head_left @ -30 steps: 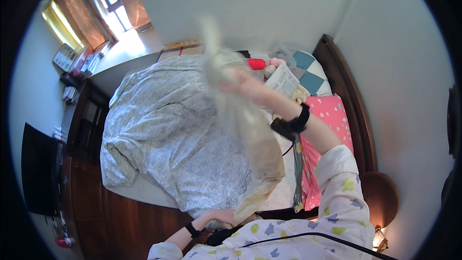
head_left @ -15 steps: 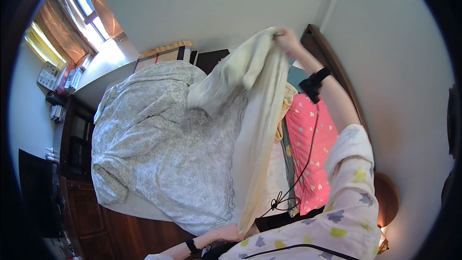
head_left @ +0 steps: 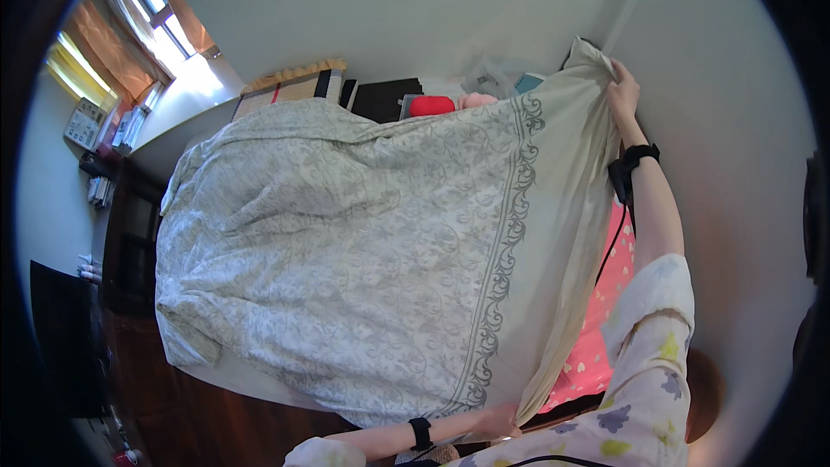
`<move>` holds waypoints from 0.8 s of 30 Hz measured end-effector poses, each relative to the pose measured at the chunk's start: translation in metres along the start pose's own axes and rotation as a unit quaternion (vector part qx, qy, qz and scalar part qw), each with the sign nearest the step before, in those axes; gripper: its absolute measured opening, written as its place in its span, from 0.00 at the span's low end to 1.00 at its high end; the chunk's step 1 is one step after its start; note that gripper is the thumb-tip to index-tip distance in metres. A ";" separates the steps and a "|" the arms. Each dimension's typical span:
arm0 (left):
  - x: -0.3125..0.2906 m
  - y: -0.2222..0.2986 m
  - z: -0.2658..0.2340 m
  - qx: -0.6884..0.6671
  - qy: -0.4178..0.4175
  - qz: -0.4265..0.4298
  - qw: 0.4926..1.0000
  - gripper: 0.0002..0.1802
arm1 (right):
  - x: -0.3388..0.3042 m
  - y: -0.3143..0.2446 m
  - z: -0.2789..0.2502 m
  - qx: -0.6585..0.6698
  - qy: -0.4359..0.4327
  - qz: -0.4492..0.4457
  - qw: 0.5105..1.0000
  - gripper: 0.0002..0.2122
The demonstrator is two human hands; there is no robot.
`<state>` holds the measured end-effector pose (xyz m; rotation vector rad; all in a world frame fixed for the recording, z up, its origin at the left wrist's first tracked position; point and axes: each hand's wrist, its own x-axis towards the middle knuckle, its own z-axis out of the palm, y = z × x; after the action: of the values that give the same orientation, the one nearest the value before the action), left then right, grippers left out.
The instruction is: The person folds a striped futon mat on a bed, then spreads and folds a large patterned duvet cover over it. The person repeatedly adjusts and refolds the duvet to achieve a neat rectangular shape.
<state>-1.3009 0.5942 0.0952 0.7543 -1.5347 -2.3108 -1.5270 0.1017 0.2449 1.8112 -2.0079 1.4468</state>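
Observation:
A pale grey-and-white patterned duvet (head_left: 398, 242) lies spread over most of the bed, its plain cream border stretched taut between my hands. At the far right, my right hand (head_left: 624, 97) is closed on the duvet's far corner, held up near the wall. My left hand (head_left: 500, 421) grips the near end of the same edge, low at the front, its fingers partly hidden. Under that edge shows pink fabric with white hearts (head_left: 592, 342), mostly covered. Each wrist wears a black band, and a cable runs down from the right one.
Behind the duvet sit a red item (head_left: 431, 105), a dark flat panel (head_left: 386, 99) and a clear plastic bag (head_left: 488, 78). A wall bounds the far and right sides. A dark wooden cabinet (head_left: 130, 246) and black screen (head_left: 65, 337) stand left.
My right hand has carried the duvet's far corner rightward, and my left hand has also shifted right. The raised, bunched duvet now lies stretched across the bed, covering much of the pink fabric.

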 end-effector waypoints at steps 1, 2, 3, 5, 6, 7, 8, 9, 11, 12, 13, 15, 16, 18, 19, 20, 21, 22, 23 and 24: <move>0.001 0.002 0.000 -0.046 0.016 0.023 0.999 0.23 | -0.001 0.003 0.003 0.011 0.008 -0.040 0.999 0.22; 0.000 0.002 -0.006 -0.013 -0.007 -0.058 0.998 0.22 | -0.001 0.006 0.003 0.020 0.013 -0.066 0.998 0.22; 0.002 0.002 -0.011 0.008 -0.039 -0.107 0.993 0.22 | -0.002 0.013 0.006 0.031 0.028 -0.126 0.991 0.23; 0.008 0.000 -0.018 0.051 -0.101 -0.193 0.975 0.22 | 0.001 0.035 0.008 -0.015 -0.027 -0.031 0.999 0.21; 0.012 -0.001 -0.021 0.039 -0.090 -0.164 0.982 0.20 | 0.000 0.049 0.014 -0.030 -0.043 0.005 0.999 0.20; 0.016 -0.004 -0.022 0.024 -0.090 -0.171 0.981 0.23 | -0.002 0.066 0.022 -0.046 -0.053 0.015 0.997 0.20; 0.021 -0.008 -0.023 0.009 -0.093 -0.173 0.980 0.25 | -0.006 0.086 0.028 -0.043 -0.115 0.088 0.989 0.26; 0.025 -0.010 -0.022 -0.007 -0.096 -0.175 0.980 0.28 | -0.019 0.102 0.047 -0.069 -0.065 0.151 0.984 0.36; 0.031 -0.016 -0.021 0.002 -0.084 -0.190 0.978 0.23 | -0.046 0.136 0.062 -0.181 -0.166 0.312 0.918 0.44; 0.034 -0.018 -0.022 0.023 -0.070 -0.194 0.978 0.22 | -0.069 0.145 0.069 -0.180 -0.145 0.232 0.945 0.45; 0.036 -0.018 -0.022 0.058 -0.063 -0.194 0.977 0.20 | -0.089 0.154 0.063 -0.083 -0.165 0.233 0.955 0.46; 0.036 -0.018 -0.029 0.017 0.023 -0.185 0.982 0.16 | -0.143 0.157 0.037 -0.053 -0.201 0.123 0.970 0.42; 0.036 -0.017 -0.033 0.028 0.012 -0.185 0.982 0.15 | -0.173 0.151 0.019 -0.004 -0.220 0.094 0.971 0.37; 0.037 -0.012 -0.041 0.032 -0.012 -0.198 0.980 0.16 | -0.239 0.135 -0.041 0.111 -0.285 0.168 0.937 0.29; 0.037 -0.008 -0.044 0.029 -0.011 -0.201 0.979 0.15 | -0.272 0.123 -0.071 0.128 -0.264 0.147 0.945 0.25; 0.037 -0.004 -0.047 0.020 -0.005 -0.206 0.978 0.15 | -0.301 0.112 -0.105 0.145 -0.285 0.143 0.937 0.21; 0.036 0.001 -0.047 0.003 0.001 -0.207 0.978 0.15 | -0.336 0.096 -0.128 0.224 -0.252 0.247 0.909 0.19; 0.038 0.007 -0.048 -0.010 0.023 -0.187 0.982 0.16 | -0.366 0.082 -0.156 0.131 -0.283 0.271 0.911 0.16; 0.037 0.013 -0.047 0.002 0.047 -0.168 0.985 0.16 | -0.397 0.066 -0.182 0.174 -0.286 0.298 0.894 0.15; 0.039 0.019 -0.048 0.004 0.064 -0.152 0.986 0.16 | -0.428 0.049 -0.198 0.214 -0.260 0.306 0.891 0.15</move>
<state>-1.3075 0.5306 0.0876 1.1862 -1.4599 -2.4078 -1.5379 0.5410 0.0671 1.9862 -2.9294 1.8201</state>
